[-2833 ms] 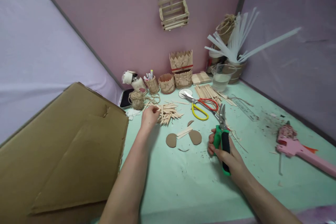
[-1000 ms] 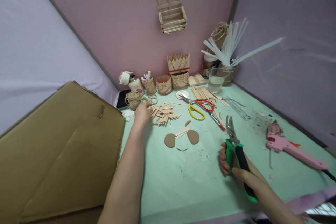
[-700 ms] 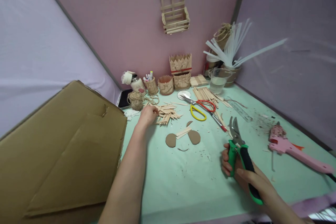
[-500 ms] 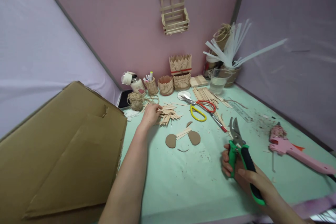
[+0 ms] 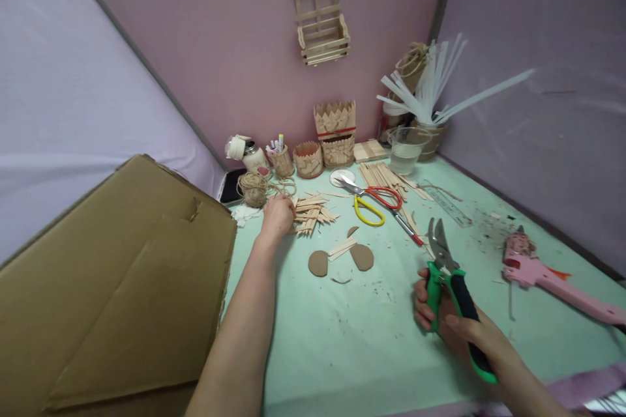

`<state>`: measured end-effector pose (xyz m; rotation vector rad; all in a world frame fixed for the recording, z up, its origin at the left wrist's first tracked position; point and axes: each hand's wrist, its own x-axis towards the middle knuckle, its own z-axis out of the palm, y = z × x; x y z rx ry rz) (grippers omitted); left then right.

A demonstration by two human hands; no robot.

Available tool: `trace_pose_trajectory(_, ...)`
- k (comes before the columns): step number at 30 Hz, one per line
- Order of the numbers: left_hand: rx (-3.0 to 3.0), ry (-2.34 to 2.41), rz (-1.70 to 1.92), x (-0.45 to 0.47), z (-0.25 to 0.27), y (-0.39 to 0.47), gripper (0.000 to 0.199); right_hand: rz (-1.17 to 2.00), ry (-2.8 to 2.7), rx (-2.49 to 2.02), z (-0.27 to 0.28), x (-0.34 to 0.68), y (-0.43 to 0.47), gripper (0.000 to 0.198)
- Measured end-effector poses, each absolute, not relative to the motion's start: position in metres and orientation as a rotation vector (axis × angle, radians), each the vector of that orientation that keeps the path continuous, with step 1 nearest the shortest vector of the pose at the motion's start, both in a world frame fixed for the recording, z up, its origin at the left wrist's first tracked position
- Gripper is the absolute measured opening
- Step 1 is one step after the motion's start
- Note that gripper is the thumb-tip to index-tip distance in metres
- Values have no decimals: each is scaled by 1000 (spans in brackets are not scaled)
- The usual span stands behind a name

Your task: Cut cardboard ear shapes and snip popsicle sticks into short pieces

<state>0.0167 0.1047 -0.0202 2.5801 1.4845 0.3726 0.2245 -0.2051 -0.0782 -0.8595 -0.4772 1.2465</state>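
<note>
My right hand [image 5: 452, 322] is wrapped around green-and-black pruning shears [image 5: 445, 273], their blades parted and pointing up and away from me. At the left edge of a pile of cut craft stick pieces [image 5: 313, 215], my left hand [image 5: 278, 215] is closed with its fingers curled down; its fingertips, and anything in them, are hidden. Nearer to me lie two rounded brown cardboard pieces, one on the left [image 5: 317, 263] and one on the right [image 5: 362, 257]. Between them rest pale cut sticks [image 5: 342, 247], with a small cardboard scrap [image 5: 353, 232] just above.
Scissors [image 5: 369, 202] with red and yellow handles lie beyond the pile, near whole craft sticks [image 5: 384, 177]. A pink glue gun [image 5: 548, 280] is at the right. A large cardboard sheet [image 5: 122, 287] leans in at the left. Twine [image 5: 253, 189] and stick-covered cups [image 5: 308, 159] stand at the back.
My left hand has shifted slightly left and its fingers have drawn in at the edge of the stick pile. My right hand keeps the pruning shears almost still.
</note>
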Motion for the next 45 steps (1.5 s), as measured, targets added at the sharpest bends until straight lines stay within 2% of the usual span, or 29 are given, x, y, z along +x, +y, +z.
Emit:
trace_pose_trajectory(2,2577,1489,396,17,-20,106,25,1250,-464,-854,-79,224,-206,55)
trace_pose_trajectory(8,2602,1419,397,25,-24,96,48,1262,-443,-843,-81,225,-208,55)
trace_pose_trajectory(17,2592,1565,409,26,-20,94,27,1230,-439,-854,-91,225,-205,51)
trace_pose_trajectory(25,2631,1462,352,34,-27,92,25,1248,-419,-873,-74,222,-206,47)
trace_pose_trajectory(37,2582,1454,437,34,-33,98,31,1268,-468,-846,-81,226,-207,55)
trace_pose_trajectory(45,2528,1402,528,34,-34,98,25,1267,-443,-829,-81,224,-206,56)
